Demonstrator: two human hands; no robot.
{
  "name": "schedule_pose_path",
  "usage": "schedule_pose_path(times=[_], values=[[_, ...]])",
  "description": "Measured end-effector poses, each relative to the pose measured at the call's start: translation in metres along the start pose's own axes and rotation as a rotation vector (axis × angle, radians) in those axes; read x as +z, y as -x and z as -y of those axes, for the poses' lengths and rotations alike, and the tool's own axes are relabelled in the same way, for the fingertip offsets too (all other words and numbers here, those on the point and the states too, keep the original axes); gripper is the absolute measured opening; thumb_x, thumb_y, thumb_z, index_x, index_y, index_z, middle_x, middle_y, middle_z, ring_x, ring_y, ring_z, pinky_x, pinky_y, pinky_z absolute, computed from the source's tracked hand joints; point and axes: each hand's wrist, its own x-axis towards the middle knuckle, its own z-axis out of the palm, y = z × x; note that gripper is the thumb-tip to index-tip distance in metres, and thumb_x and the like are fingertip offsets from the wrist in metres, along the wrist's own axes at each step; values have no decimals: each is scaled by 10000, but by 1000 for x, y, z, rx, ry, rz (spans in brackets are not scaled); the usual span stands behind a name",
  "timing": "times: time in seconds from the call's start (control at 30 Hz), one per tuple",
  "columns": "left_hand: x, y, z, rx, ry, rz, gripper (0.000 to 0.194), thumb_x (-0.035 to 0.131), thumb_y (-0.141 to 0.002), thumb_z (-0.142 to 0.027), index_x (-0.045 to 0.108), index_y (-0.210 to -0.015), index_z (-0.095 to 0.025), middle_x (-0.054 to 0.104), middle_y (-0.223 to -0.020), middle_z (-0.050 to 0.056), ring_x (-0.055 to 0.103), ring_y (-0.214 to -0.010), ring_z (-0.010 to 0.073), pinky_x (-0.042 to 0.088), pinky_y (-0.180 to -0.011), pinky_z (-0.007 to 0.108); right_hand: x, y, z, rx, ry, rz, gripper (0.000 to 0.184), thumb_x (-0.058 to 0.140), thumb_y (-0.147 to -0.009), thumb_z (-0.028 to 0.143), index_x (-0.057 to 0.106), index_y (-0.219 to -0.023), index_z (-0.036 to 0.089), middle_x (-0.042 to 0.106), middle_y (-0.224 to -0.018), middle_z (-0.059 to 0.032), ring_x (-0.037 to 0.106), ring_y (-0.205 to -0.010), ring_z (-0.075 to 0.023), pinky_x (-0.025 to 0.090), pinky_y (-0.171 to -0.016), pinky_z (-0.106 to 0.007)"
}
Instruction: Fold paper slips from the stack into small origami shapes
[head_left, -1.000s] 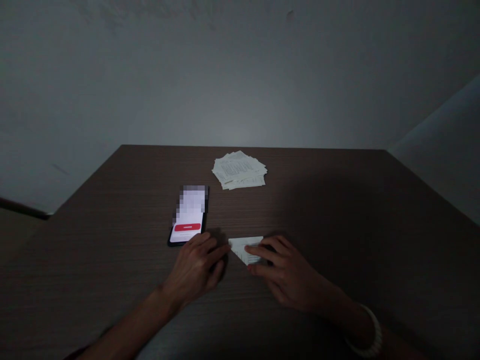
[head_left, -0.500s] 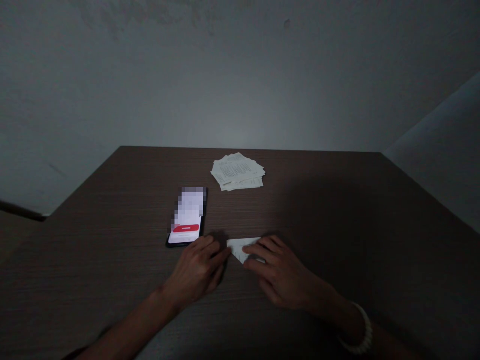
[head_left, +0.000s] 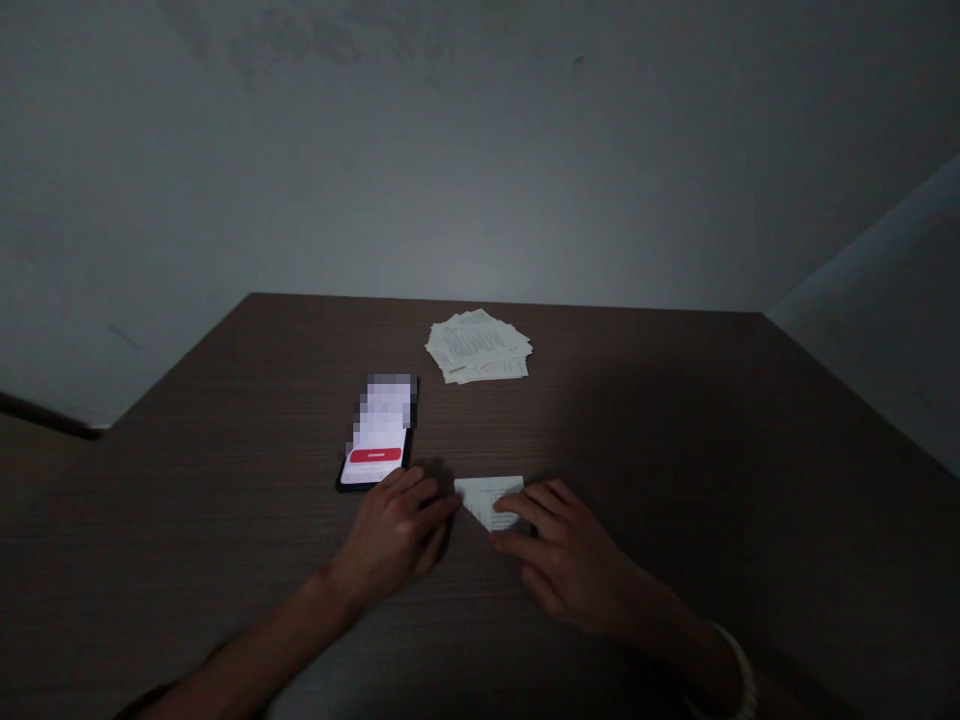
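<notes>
Left hand (head_left: 391,528), loosely bent, touches folded paper (head_left: 475,492) at left; right hand (head_left: 566,552), loosely spread, covers its right; uneven pressure risks skewing.

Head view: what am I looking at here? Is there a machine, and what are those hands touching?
No machine is working here: these are a person's bare hands, seen from a camera worn on the head, looking forward and down. On the dark wood-grain table, the left hand has a fingertip at the left corner of a folded printed paper; fingers of the right hand rest on its other side. A lit smartphone and a pile of printed sheets lie beyond.
</notes>
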Motion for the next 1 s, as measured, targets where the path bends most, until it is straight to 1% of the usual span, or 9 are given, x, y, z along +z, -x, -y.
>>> schedule_pose_path(times=[0.2, 0.27, 0.33, 0.4, 0.47, 0.63, 0.83, 0.93, 1.0], values=[[-5, -4, -4, 3, 18, 35, 268, 481, -837, -154, 683, -1014, -152, 594, -776, 77, 534, -798, 248, 499, -691, 391, 3, 2, -3, -4, -65, -73, 341, 579, -784, 129, 638, -1100, 242, 573, -1238, -50, 488, -1088, -234, 374, -910, -419], [-9, -10, -7, 13, 13, 71, 235, 472, -849, -178, 685, -941, -143, 583, -760, 76, 538, -789, 242, 500, -697, 388, 3, 1, -7, 14, -112, -97, 324, 562, -780, 109, 645, -1066, 235, 597, -1188, -42, 503, -1061, -217, 385, -903, -404], [-12, -18, -9, 5, -3, 124, 236, 466, -886, -220, 670, -794, -142, 565, -735, 70, 535, -729, 213, 497, -657, 356, 1, 0, -12, 42, -142, -119, 323, 547, -783, 99, 637, -1069, 219, 612, -1158, -48, 513, -1046, -210, 391, -911, -403], [-13, -27, -9, 9, -4, 163, 284, 498, -912, -310, 658, -752, -138, 565, -752, 65, 542, -708, 193, 497, -628, 326, -2, 1, -16, 64, -142, -136, 343, 544, -787, 103, 625, -1102, 212, 601, -1194, -61, 508, -1072, -217, 390, -934, -416], [-11, -35, -8, 19, 5, 175, 337, 491, -937, -333, 649, -717, -134, 566, -762, 67, 568, -766, 203, 510, -668, 334, -4, 2, -20, 79, -122, -146, 366, 552, -794, 118, 615, -1141, 213, 571, -1262, -70, 487, -1125, -226, 385, -961, -426], [-1, -45, -2, 18, 65, 204, 255, 513, -940, -278, 632, -778, -121, 559, -833, 65, 561, -770, 190, 508, -664, 329, -6, 4, -27, 75, -77, -133, 346, 582, -814, 166, 622, -1152, 229, 548, -1314, -55, 462, -1179, -222, 373, -1003, -422], [5, -43, 0, 64, 272, 154, 189, 471, -942, -164, 650, -888, -139, 555, -886, 62, 546, -831, 178, 499, -717, 323, -6, 4, -34, 53, -43, -171, 349, 603, -815, 181, 615, -1162, 224, 552, -1294, -71, 490, -1150, -218, 412, -971, -412], [5, -40, 0, 57, 313, 123, 190, 475, -934, -150, 662, -901, -142, 558, -888, 64, 542, -849, 183, 503, -740, 342, -2, 2, -37, 22, -8, -192, 291, 603, -838, 190, 638, -1123, 236, 566, -1263, -73, 513, -1108, -218, 439, -933, -406], [4, -39, -2, 52, 330, 123, 177, 494, -930, -186, 665, -920, -139, 562, -908, 72, 544, -873, 191, 510, -768, 359, 1, 0, -38, -17, 20, -210, 227, 592, -860, 189, 660, -1070, 241, 584, -1231, -66, 524, -1081, -215, 450, -910, -395]])
